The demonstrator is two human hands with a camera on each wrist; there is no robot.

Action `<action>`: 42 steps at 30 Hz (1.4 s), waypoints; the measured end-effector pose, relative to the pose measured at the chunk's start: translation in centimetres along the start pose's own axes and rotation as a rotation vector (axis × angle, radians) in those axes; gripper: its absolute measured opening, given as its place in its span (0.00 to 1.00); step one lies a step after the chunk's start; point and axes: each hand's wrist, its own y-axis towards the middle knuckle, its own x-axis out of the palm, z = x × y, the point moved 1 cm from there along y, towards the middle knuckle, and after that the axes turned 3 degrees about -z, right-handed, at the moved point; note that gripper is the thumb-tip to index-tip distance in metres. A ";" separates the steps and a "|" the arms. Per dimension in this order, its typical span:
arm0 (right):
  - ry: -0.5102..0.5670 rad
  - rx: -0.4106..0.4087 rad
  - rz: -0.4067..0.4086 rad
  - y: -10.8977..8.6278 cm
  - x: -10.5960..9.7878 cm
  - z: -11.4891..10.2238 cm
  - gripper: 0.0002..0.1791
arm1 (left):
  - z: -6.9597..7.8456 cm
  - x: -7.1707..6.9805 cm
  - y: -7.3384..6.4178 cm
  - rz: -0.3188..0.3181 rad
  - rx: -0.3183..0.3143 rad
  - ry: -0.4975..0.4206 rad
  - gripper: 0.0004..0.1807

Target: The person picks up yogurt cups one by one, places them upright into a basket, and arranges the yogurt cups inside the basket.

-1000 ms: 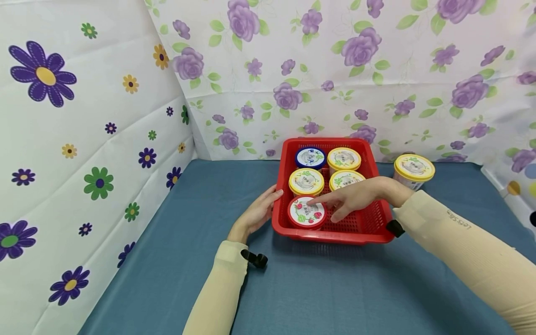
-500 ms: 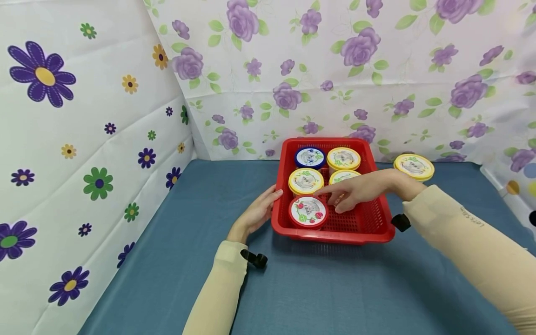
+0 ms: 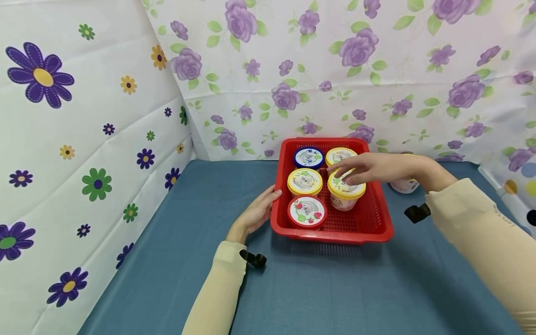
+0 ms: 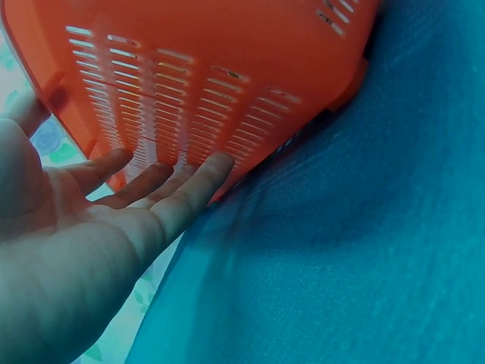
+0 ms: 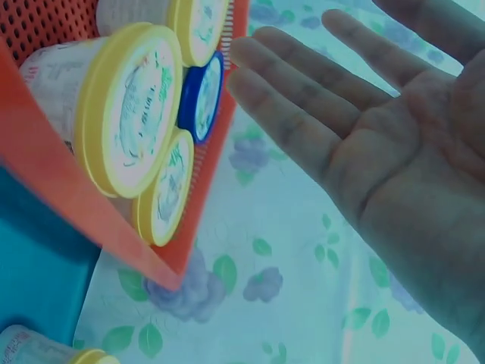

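A red plastic basket (image 3: 335, 238) holds several lidded tubs: a red-lidded one (image 3: 307, 213) front left, a blue-lidded one (image 3: 309, 158) back left, and yellow-lidded ones. My left hand (image 3: 256, 213) holds the basket's left side. In the left wrist view its thumb lies at the rim and its fingers (image 4: 193, 193) rest on the slotted wall. Over the right-hand yellow-lidded tub (image 3: 344, 203) hovers my right hand (image 3: 378, 168), fingers extended and holding nothing. The right wrist view shows its palm (image 5: 409, 159) facing the camera, apart from the lids. It partly covers the back yellow-lidded tub (image 3: 338, 153).
Another yellow-lidded tub (image 3: 404, 187) stands on the blue cloth right of the basket, mostly behind my right hand. Flower-printed sheets (image 3: 234, 116) rise behind and to the left. Blue cloth (image 3: 318, 288) extends in front of the basket.
My right hand has withdrawn from the red-lidded tub, moving back, up and to the right. The right-hand yellow-lidded tub shows more fully. My left hand stays at the basket.
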 end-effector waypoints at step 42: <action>-0.069 0.017 0.403 -7.3 -2.3 5.9 0.27 | -0.1 -0.1 0.0 -0.018 0.006 -0.001 0.32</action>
